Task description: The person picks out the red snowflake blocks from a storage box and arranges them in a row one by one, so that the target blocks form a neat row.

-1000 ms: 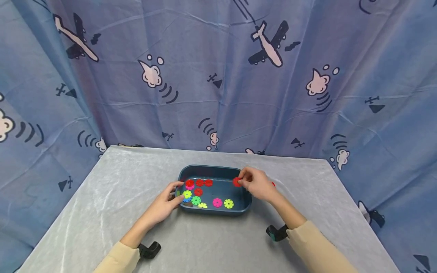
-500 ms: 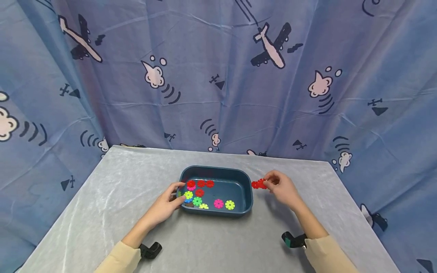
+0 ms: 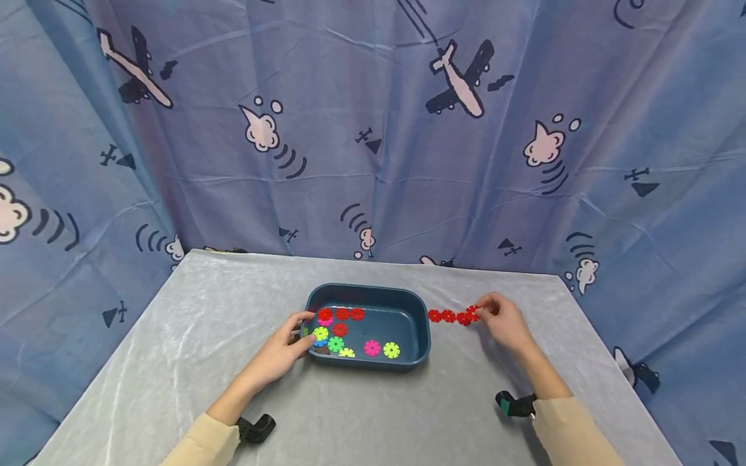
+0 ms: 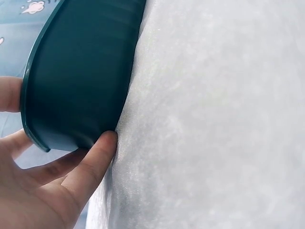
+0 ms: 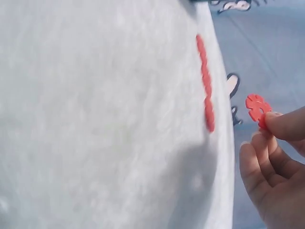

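My left hand holds the left end of a dark teal plastic box; in the left wrist view the box's outer wall shows, a digit over its rim and fingertips at its lower edge. My right hand pinches a red notched plastic disc between thumb and fingers, just above the tablecloth. In the head view that disc overlaps the right end of a row of red discs, which lies right of the box.
Inside the box are several more red discs, a pink disc, a yellow disc, a green disc and others, mostly leftward. A pale cloth covers the table, and a blue patterned curtain hangs behind.
My right hand has moved from over the box's right side out to the right, carrying the red disc to the end of the row. My left hand stays at the box.
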`<control>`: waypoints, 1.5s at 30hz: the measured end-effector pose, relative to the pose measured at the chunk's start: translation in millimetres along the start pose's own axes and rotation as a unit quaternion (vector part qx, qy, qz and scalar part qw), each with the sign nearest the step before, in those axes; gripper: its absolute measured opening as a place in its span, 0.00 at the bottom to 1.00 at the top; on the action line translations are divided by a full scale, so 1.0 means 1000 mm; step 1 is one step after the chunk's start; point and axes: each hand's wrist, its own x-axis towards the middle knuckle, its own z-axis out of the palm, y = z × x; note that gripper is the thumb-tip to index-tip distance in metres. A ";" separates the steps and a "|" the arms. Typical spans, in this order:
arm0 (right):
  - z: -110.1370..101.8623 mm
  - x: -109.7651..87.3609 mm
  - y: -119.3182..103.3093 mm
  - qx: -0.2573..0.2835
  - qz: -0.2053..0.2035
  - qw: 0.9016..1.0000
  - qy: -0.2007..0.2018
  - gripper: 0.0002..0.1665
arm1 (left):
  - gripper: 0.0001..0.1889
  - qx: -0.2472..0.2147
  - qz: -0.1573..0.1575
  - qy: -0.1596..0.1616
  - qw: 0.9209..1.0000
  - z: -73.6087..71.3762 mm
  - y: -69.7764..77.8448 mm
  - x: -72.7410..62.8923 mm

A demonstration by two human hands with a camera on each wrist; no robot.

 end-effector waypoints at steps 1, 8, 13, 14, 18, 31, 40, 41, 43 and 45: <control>0.000 0.001 0.002 -0.004 0.004 1.000 -0.002 0.06 | 0.25 0.001 0.002 0.000 1.000 0.000 0.000 0.000; 0.001 0.002 0.021 -0.041 0.028 0.999 -0.019 0.05 | 0.25 -0.010 -0.003 -0.002 1.000 0.001 -0.001 0.000; 0.002 0.003 0.029 -0.045 0.039 0.998 -0.030 0.05 | 0.25 -0.005 -0.002 -0.003 1.000 0.001 -0.003 0.000; 0.002 0.003 0.029 -0.045 0.039 0.998 -0.033 0.06 | 0.25 -0.002 -0.003 -0.002 1.000 0.001 -0.004 0.000; 0.004 0.005 0.029 -0.047 0.043 0.997 -0.039 0.06 | 0.25 -0.002 -0.007 0.001 1.000 0.000 -0.005 -0.001; 0.001 0.008 0.028 -0.079 0.050 0.996 -0.007 0.07 | 0.26 -0.002 0.002 -0.009 1.000 -0.001 -0.003 -0.001; -0.003 0.007 -0.004 -0.092 0.027 0.995 0.017 0.08 | 0.25 -0.002 -0.007 0.002 1.000 -0.001 -0.005 0.000; -0.003 0.006 -0.009 -0.091 0.026 0.995 0.017 0.08 | 0.25 -0.002 -0.006 0.001 1.000 -0.001 -0.005 0.000; -0.003 0.005 -0.020 -0.086 0.025 0.996 0.016 0.09 | 0.26 -0.003 -0.003 0.000 1.000 -0.001 -0.005 0.001; -0.002 0.004 -0.032 -0.078 0.020 0.997 0.013 0.10 | 0.26 -0.001 -0.002 -0.001 1.000 0.000 -0.005 0.001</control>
